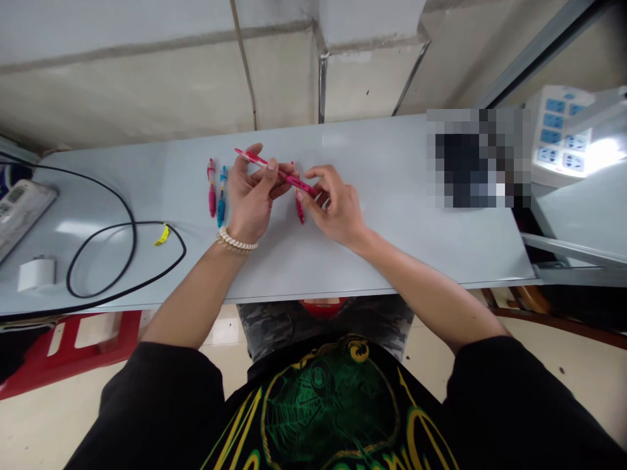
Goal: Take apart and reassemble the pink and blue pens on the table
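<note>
Both of my hands are on one red-pink pen [287,177], raised over the grey table and slanting down to the right. My left hand [255,199] pinches its middle between thumb and fingers. At the pen's lower right end, the thumb and fingers of my right hand [337,205] are closed on it. Another red pen [300,210] lies on the table between my hands, its upper part partly hidden. Left of my left hand, a pink pen [211,189] and a blue pen [222,199] lie side by side, apart from each other.
On the left of the table [416,254] are a looped black cable [133,245] with a yellow tag, a white adapter [37,274] and a power strip [24,209]. A blurred dark object [463,170] lies at the right, near a white socket block [563,134].
</note>
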{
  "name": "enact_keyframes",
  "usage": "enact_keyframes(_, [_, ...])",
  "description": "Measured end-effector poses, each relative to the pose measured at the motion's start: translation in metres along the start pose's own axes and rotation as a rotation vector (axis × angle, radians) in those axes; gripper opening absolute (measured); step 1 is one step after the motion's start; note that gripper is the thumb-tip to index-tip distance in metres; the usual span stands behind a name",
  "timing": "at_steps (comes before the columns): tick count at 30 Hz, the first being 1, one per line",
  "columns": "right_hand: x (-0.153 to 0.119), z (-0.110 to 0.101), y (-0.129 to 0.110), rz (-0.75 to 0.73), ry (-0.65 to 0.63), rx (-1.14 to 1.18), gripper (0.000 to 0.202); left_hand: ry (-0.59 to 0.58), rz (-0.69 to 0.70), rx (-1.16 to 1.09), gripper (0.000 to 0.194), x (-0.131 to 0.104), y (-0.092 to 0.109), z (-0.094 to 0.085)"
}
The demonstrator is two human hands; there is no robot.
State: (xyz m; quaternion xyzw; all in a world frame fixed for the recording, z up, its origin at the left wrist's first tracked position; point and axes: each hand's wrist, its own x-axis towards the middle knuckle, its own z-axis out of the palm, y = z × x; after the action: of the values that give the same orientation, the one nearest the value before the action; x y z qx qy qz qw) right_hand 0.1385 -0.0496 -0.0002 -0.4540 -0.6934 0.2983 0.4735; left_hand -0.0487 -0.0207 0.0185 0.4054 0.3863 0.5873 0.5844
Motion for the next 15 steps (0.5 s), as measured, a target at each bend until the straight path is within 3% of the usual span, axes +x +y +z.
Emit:
enact_keyframes(8, [0.0002,-0.0018,-0.0015,-0.024,-0.005,-0.021,0.049,-0.037,-0.008,-0.013,0.075,-0.0014,0.0016,0.0001])
enact_keyframes(15, [0.0009,-0.0055,-0.0087,0.06,-0.079,-0.033,0.068,-0.076,0.061,0.064,0.059,0.0026,-0.0074,-0.0059])
